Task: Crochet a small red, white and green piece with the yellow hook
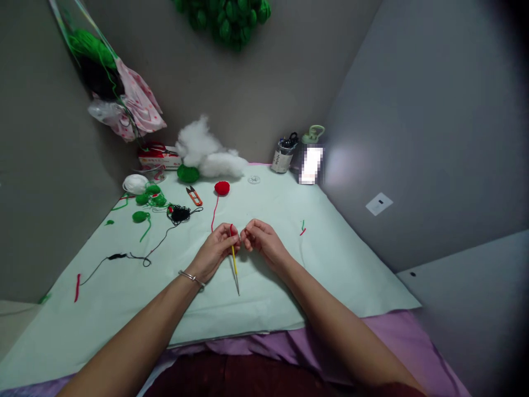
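Yellow-handled slim metal hook (235, 262) is resting in left hand's (218, 243) grip, above pale-covered table (343, 259); right hand (263, 241) is curling just beside, cannot tell if pinching anything. Leaving red yarn strand (214, 212) slack should be helping.

A pink bag (138, 99) hangs at left, while a cup (282, 162) holds what are probably pens (284, 143).

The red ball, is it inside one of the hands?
No, the red ball rests on the pale cloth, farther off than both the left hand and the right hand.
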`<state>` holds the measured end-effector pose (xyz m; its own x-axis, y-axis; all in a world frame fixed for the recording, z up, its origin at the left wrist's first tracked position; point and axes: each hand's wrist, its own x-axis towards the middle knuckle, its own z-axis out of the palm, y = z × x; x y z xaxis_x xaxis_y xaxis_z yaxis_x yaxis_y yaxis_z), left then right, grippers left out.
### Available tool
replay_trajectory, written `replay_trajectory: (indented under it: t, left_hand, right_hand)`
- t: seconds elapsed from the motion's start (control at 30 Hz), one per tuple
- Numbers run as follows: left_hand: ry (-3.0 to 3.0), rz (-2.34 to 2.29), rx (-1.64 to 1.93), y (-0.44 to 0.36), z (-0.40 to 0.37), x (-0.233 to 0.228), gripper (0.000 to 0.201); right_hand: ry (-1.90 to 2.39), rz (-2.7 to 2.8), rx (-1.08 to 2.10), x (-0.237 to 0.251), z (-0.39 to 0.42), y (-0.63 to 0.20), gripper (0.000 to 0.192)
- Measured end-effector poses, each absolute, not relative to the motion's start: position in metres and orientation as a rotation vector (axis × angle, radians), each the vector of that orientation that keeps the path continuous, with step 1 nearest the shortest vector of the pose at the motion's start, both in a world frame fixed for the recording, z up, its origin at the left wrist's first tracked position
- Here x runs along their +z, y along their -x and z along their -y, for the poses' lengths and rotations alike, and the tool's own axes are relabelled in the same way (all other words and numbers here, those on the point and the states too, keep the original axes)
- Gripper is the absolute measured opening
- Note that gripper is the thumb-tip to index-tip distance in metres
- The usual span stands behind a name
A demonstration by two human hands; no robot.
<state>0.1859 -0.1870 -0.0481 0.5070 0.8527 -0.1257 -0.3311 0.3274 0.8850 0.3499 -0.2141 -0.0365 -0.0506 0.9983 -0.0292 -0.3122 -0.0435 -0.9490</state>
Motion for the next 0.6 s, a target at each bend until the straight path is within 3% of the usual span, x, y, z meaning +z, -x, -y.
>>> replay_trajectory:
  t: [0.2,0.33,0.6]
  left_hand:
    - [-1.015,-0.705,0.767,-0.184,0.185,-0.047,0.019]
    - [-1.074,-0.755,0.77,-0.186,0.186,-0.046,0.014]
    - [-1.067,-0.772,0.818,-0.181,0.181,-0.049,0.031]
  right_hand:
    - [1.089,1.13,1.167,-0.036,0.214,-0.355,0.027]
    - [1.193,1.294,0.823,-0.039,0.217,-0.354,0.02]
    - [1.216,1.721,0.296,-0.044,0.23,-0.346,0.015]
